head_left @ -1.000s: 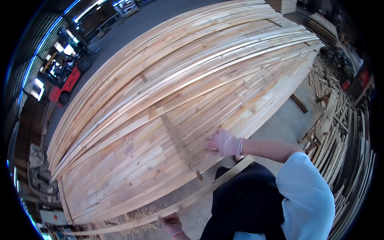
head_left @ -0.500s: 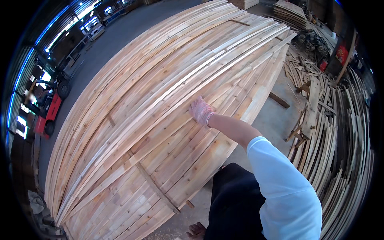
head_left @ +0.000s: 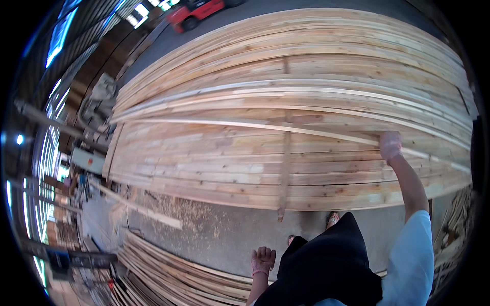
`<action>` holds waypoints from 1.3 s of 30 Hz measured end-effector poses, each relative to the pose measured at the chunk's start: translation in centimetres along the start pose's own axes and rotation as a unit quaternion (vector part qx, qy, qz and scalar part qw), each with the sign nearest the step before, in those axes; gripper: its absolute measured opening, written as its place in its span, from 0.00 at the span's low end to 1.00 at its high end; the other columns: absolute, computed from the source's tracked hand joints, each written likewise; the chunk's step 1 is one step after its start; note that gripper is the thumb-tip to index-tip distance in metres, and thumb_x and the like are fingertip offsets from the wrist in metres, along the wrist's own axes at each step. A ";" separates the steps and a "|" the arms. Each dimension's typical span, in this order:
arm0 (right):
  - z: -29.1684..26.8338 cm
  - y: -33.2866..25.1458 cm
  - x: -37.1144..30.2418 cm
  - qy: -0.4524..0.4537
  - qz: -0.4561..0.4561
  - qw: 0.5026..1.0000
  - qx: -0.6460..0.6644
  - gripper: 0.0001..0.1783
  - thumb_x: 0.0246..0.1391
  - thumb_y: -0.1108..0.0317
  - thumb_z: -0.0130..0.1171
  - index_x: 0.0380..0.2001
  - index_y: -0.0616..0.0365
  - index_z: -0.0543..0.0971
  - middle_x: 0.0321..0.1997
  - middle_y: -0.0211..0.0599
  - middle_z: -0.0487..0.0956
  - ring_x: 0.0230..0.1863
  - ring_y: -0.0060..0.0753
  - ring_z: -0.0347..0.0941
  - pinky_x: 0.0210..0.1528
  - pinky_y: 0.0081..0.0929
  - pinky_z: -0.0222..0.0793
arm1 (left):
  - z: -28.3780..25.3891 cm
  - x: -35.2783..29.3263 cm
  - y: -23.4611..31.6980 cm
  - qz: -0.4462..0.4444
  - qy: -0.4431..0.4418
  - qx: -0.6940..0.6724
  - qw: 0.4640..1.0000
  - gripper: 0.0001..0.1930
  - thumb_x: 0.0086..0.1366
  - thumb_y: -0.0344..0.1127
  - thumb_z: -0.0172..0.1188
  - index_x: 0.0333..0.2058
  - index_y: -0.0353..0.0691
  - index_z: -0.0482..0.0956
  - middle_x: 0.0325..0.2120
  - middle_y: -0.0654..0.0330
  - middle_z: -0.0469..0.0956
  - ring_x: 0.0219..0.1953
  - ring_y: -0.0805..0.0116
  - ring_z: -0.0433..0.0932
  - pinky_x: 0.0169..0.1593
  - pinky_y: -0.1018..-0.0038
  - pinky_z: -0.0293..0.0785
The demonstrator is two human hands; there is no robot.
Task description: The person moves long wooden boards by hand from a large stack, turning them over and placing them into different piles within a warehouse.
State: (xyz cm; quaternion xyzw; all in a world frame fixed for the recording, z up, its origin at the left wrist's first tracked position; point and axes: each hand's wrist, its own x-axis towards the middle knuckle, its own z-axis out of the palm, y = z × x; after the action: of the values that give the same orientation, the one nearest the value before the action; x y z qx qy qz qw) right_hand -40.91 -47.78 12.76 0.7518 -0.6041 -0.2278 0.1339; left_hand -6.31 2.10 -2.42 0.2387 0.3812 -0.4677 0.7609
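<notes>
My right hand [head_left: 391,146], in a pinkish work glove, reaches out over a broad layer of pale wooden boards [head_left: 214,168]. Its fingers are closed on a long thin wooden strip [head_left: 255,123] that lies slantwise across the boards. Beyond it, several more loose strips [head_left: 306,93] run lengthwise over the stack. My left hand [head_left: 263,261], also gloved, hangs low in front of my body. Its fingers are loosely bent and a little apart, with nothing in them. A crosswise batten [head_left: 285,168] lies between the strip and the near edge of the boards.
A red forklift [head_left: 201,14] stands beyond the stack. At the lower left, long strips [head_left: 168,262] are piled on the floor, near scattered sawdust [head_left: 196,219]. A single board [head_left: 148,209] juts out near machinery [head_left: 89,160] at the left.
My view has swung left along the stack, bringing its left end and the machinery closer. My right hand now grips a strip, and my left hand has come up more fully into sight.
</notes>
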 end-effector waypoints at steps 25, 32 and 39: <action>5.8 -4.7 -34.8 -0.511 -0.055 0.657 0.552 0.21 0.45 0.59 0.63 0.43 0.57 0.80 0.42 0.35 0.81 0.41 0.29 0.75 0.45 0.27 0.70 | 15.0 -0.8 4.2 -0.096 -0.315 0.110 0.938 0.25 0.64 0.54 0.53 0.50 0.41 0.68 0.39 0.57 0.72 0.43 0.56 0.72 0.58 0.49 0.64; 16.1 4.6 -36.5 -0.404 -0.009 0.826 0.392 0.13 0.49 0.62 0.57 0.30 0.60 0.82 0.27 0.36 0.82 0.30 0.30 0.79 0.36 0.25 0.73 | 15.7 -1.2 2.3 -0.032 -0.195 0.149 0.969 0.17 0.62 0.44 0.58 0.43 0.41 0.69 0.30 0.59 0.70 0.34 0.57 0.72 0.50 0.49 0.70; 24.4 13.8 -41.3 -0.297 0.044 0.928 0.222 0.17 0.55 0.55 0.56 0.29 0.58 0.82 0.25 0.38 0.81 0.26 0.32 0.77 0.28 0.28 0.73 | 15.8 -1.6 -3.7 0.020 -0.170 0.152 0.973 0.15 0.63 0.43 0.56 0.42 0.40 0.68 0.30 0.59 0.71 0.32 0.58 0.72 0.45 0.53 0.71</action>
State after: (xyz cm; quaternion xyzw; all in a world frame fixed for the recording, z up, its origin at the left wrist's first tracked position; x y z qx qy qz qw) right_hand -71.81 -9.14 5.87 0.6327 -0.6841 -0.2947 -0.2118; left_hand -4.38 -10.09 8.28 0.2761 0.1654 -0.5391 0.7783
